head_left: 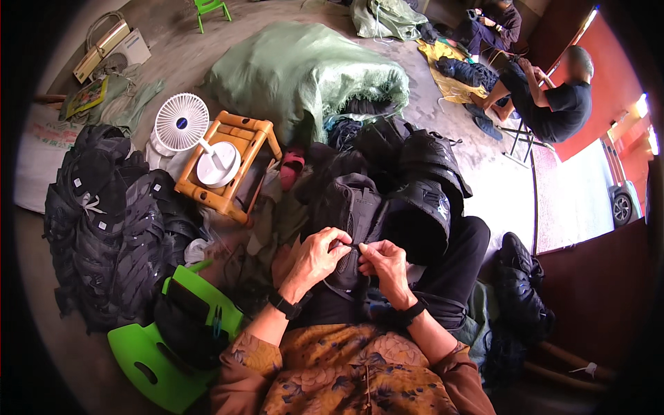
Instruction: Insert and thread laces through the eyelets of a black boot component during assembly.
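Observation:
In front of my lap both hands meet over a dark grey and black sewn piece (349,207) with mesh, resting on my legs. My left hand (321,252) pinches one end of a thin black strip (354,246). The other end sits between the thumb and fingertips of my right hand (386,266). Just beyond lie several black padded pieces (422,200), curved and hollow, heaped against one another. Their exact kind is unclear.
A green chair (149,360) at lower left bears dark cloth and small blue-handled snips (217,321). Nearby are bundled black pieces (104,242), a white fan (182,123) and a bamboo stool (259,135). A large green sack (277,69) lies ahead; two people (560,104) sit at far right.

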`<state>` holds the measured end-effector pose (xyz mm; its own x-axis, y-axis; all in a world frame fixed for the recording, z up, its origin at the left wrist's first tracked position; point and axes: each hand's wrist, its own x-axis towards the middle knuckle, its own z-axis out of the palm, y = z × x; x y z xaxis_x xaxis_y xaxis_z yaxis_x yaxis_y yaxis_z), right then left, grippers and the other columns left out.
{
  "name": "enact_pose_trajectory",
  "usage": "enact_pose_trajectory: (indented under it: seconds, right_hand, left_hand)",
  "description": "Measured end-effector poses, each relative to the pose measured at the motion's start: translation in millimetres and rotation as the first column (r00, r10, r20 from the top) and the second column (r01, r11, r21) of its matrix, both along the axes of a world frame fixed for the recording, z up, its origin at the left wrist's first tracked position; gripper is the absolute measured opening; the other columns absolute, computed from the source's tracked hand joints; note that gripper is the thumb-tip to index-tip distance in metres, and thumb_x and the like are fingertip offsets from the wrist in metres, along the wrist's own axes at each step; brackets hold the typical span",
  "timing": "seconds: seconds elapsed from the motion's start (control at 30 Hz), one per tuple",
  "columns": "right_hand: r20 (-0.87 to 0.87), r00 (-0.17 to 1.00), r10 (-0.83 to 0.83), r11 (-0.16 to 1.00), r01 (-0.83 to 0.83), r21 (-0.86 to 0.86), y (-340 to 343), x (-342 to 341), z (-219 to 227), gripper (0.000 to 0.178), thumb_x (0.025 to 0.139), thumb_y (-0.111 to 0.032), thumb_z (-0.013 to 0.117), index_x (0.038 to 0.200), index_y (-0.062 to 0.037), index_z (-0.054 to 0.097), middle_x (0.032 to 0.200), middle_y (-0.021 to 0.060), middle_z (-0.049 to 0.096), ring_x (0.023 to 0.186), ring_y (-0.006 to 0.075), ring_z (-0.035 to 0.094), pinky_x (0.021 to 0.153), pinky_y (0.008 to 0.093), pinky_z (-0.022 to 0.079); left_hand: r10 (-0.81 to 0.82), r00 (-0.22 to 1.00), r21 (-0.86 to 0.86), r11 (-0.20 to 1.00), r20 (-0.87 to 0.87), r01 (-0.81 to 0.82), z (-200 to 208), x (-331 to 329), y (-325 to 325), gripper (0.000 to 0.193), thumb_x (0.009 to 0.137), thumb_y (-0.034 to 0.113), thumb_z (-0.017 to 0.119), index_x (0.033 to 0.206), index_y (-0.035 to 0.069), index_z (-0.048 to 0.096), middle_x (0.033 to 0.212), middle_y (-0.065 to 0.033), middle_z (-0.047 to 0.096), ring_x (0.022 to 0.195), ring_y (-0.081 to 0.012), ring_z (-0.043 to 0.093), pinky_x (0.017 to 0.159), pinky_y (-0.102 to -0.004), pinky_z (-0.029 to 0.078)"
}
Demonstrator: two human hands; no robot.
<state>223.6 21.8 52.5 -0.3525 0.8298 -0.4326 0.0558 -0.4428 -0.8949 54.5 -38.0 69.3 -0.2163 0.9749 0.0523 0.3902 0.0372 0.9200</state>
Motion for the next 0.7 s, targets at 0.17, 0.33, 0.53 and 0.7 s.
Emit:
enact_pose_trajectory:
  seconds: [0.17, 0.33, 0.53, 0.7]
  right_hand:
    - [0.071, 0.993, 0.097, 0.988, -0.104, 0.110, 3, -8, 7, 0.025, 0.090, -0.023, 0.070, 0.083, -0.0004, 0.062, 0.067, 0.0029, 0.063, 0.052, 0.0073, 0.054, 0.048, 0.0212, 0.043]
    - [0.006, 0.987, 0.163, 0.983, -0.163, 0.086, 11, -8, 13, 0.025, 0.090, -0.024, 0.070, 0.085, -0.0005, 0.064, 0.067, 0.0023, 0.062, 0.054, 0.0072, 0.055, 0.050, 0.0210, 0.044]
    - [-0.026, 0.946, 0.324, 0.943, -0.321, 0.093, 21, 22, 31, 0.021, 0.094, -0.023, 0.065, 0.097, -0.0020, 0.064, 0.073, 0.0007, 0.061, 0.064, 0.0075, 0.056, 0.060, 0.0226, 0.046]
    - [-0.667, 0.738, -0.103, 0.987, -0.010, -0.163, 35, 168, 58, 0.019, 0.093, -0.005, 0.055, 0.111, -0.0008, 0.060, 0.066, -0.0042, 0.046, 0.051, 0.0040, 0.038, 0.048, 0.0191, 0.034]
  left_hand:
    - [-0.020, 1.000, 0.016, 1.000, -0.007, 0.020, -4, -4, 3, 0.014, 0.083, 0.006, 0.069, 0.095, 0.001, 0.064, 0.086, -0.0084, 0.064, 0.071, -0.0172, 0.058, 0.067, -0.0303, 0.048]
    - [0.007, 1.000, -0.010, 1.000, -0.011, -0.007, -7, -1, 6, 0.010, 0.086, 0.007, 0.066, 0.093, 0.001, 0.062, 0.083, -0.0077, 0.063, 0.071, -0.0162, 0.058, 0.066, -0.0297, 0.047]
    - [0.177, 0.734, -0.089, 0.984, 0.656, -0.157, -14, -18, -9, 0.012, 0.095, 0.015, 0.059, 0.104, 0.008, 0.059, 0.096, -0.0017, 0.061, 0.082, -0.0103, 0.061, 0.071, -0.0265, 0.054]
    - [0.633, 0.638, 0.118, 0.663, 0.439, -0.739, 12, -143, -78, 0.013, 0.096, 0.021, 0.058, 0.104, 0.011, 0.056, 0.113, -0.0043, 0.058, 0.100, -0.0167, 0.058, 0.084, -0.0321, 0.051]
